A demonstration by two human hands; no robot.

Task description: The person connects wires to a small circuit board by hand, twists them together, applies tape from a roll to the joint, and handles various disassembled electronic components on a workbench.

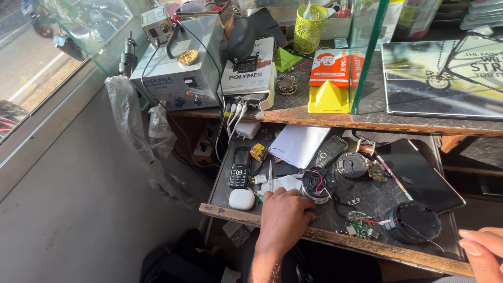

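Head view shows my left hand (pixel 285 215) lying knuckles-up on a pulled-out tray (pixel 230 209), fingers curled narrow over something white; I cannot tell whether it grips anything. Its fingertips touch a small round speaker (pixel 318 184) with red and black wires, just ahead and to the right of the knuckles. Tweezers (pixel 270 177) lie right in front of the fingers, pointing away from me. Left of the hand sits a white earbud case (pixel 241 199), and beyond that a black keypad phone (pixel 240 166). To the right of the hand lies a green circuit board (pixel 358 224), wired to a black round speaker housing (pixel 414 221) further right. My right hand (pixel 482 254) shows only at the frame's lower right corner, fingers loosely bent, apart from the tray's things and holding nothing I can see. Past the left hand, a white sheet (pixel 298 144) and a second phone (pixel 327 152) lie near the back of the tray.
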